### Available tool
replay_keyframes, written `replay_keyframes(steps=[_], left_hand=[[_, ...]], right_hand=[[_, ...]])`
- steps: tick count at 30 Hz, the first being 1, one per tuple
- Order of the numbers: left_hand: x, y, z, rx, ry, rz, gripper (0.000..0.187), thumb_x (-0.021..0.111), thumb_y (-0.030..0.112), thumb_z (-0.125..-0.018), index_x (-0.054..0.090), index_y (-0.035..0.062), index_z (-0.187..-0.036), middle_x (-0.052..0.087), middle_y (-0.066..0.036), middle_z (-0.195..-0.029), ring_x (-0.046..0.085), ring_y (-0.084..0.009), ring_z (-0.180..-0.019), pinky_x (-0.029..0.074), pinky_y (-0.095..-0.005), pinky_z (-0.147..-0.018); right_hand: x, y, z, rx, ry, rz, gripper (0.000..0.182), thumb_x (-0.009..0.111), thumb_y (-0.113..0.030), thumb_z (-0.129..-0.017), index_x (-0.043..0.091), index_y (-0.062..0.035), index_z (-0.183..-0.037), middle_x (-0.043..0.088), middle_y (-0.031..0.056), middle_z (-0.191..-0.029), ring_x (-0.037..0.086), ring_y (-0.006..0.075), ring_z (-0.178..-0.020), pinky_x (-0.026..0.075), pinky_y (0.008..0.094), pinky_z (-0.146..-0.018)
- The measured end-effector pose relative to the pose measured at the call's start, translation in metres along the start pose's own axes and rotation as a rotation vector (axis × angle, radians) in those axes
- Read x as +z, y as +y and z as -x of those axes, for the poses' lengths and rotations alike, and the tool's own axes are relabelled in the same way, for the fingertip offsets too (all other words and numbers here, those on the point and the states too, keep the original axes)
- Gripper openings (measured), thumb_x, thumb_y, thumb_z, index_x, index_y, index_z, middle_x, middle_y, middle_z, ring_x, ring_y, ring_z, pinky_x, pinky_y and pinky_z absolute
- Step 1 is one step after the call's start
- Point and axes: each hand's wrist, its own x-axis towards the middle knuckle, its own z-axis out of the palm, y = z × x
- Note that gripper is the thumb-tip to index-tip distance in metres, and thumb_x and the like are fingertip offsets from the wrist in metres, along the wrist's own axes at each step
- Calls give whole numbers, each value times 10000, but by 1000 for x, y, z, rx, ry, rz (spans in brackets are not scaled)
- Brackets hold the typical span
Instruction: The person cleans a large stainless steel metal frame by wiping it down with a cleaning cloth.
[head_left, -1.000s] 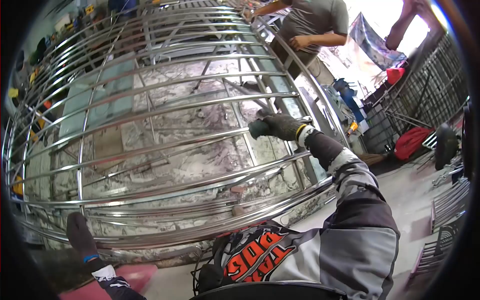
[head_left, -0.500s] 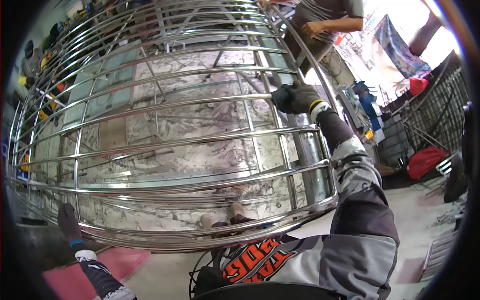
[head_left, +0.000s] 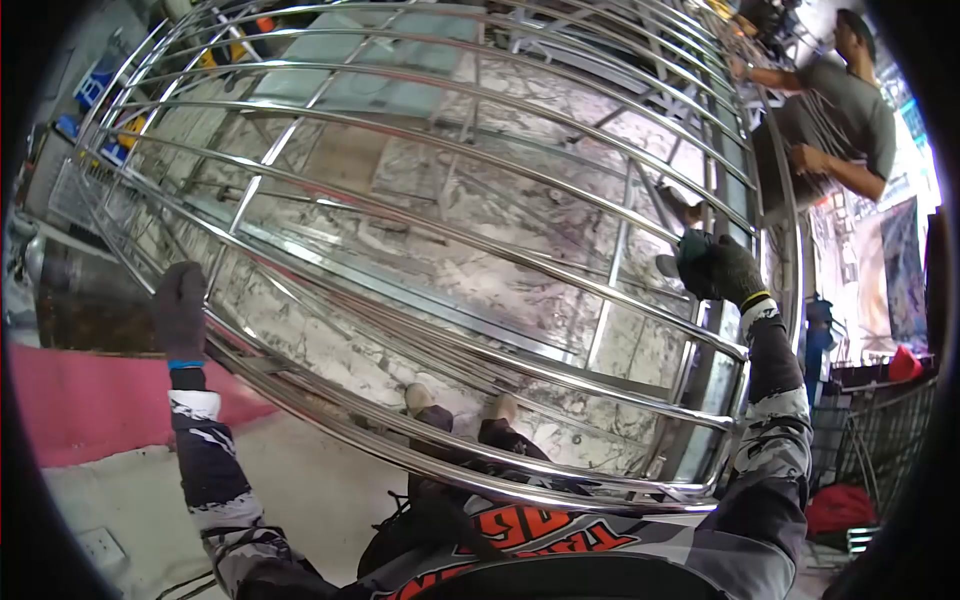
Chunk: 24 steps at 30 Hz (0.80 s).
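Observation:
A large frame of shiny steel tubes (head_left: 440, 232), with long parallel bars and crosspieces, spans the view in front of me. My left hand (head_left: 180, 305), in a dark glove, is closed around its outer tube at the near left corner. On the right side, my gloved right hand (head_left: 728, 270) is wrapped round a dark green angle grinder (head_left: 692, 262). The grinder's grey disc end points left, just over the bars near the flat side rail (head_left: 712, 400). My shoes (head_left: 505, 408) show through the bars at the near edge.
Another person (head_left: 830, 120) stands at the far right beside the frame, one hand near its side tube. Glass-like panels (head_left: 385, 70) and a paint-smeared white surface lie below the bars. A pink sheet (head_left: 90, 405) is at left, a red bag (head_left: 840, 508) at right.
My view has swung to the right, bringing the other person further into sight. My left hand has moved along the near left edge of the frame; the grinder stays in my right hand.

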Motion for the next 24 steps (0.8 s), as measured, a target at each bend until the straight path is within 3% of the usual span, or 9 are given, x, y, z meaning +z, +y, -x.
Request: replay_keyframes(steps=[5,8,9,11,12,14,17,21,24], left_hand=[[0,47,16,223,-105,-210,218,564,190,-920,717,46,-979,708,-136,-800,704,-293,-766,536,-380,-728],[3,51,17,180,-169,-148,227,590,207,-895,728,42,-966,706,-141,-769,706,-319,-721,548,-411,-708],[0,58,18,138,-193,-163,229,607,210,-880,729,34,-961,701,-143,-753,703,-325,-699,550,-417,-698],[0,53,21,171,-169,-85,209,597,125,-862,717,8,-987,712,-166,-804,695,-306,-689,539,-400,-660],[-5,59,18,217,-174,-55,216,630,105,-834,726,8,-1001,710,-160,-792,676,-305,-646,538,-401,-646],[-4,48,15,269,-167,-40,210,644,104,-823,726,8,-991,707,-156,-786,663,-298,-626,536,-398,-640],[-9,42,9,350,-190,-64,211,681,99,-795,722,13,-983,692,-140,-761,628,-263,-583,522,-391,-609],[-4,34,6,363,-168,-94,225,695,101,-797,715,27,-1008,672,-116,-728,602,-253,-558,511,-395,-599],[-7,41,4,301,-154,-130,179,690,117,-819,703,17,-967,682,-135,-757,633,-293,-605,518,-408,-635]], right_hand=[[-5,-106,-96,-155,93,28,169,639,-201,-846,715,-50,-842,651,175,-941,682,355,-876,571,456,-775],[-38,-213,-153,-165,118,62,190,637,-216,-854,730,-52,-872,671,163,-1020,690,349,-883,579,427,-751],[-31,-239,-185,-307,300,51,267,598,-256,-905,748,-37,-877,683,198,-957,711,358,-863,583,473,-725],[-73,-336,-225,-283,143,-8,257,598,-193,-891,737,-8,-779,711,216,-882,712,391,-827,588,473,-720],[-71,-374,-259,-154,-64,-148,265,590,-222,-914,734,-2,-883,717,250,-948,713,418,-885,583,487,-757],[-73,-445,-291,-143,160,-341,435,578,-370,-960,650,19,-1142,717,278,-992,707,455,-976,556,519,-864],[-115,-526,-338,-163,-15,-465,452,635,-457,-919,704,-34,-1062,736,249,-946,714,426,-956,561,486,-838],[-115,-603,-389,-291,257,-502,381,650,-401,-932,696,-56,-1087,730,232,-1071,684,424,-1060,534,497,-905],[-94,-586,-389,-256,234,-495,393,659,-388,-930,666,-65,-1155,724,221,-1118,678,412,-1083,535,493,-914]])
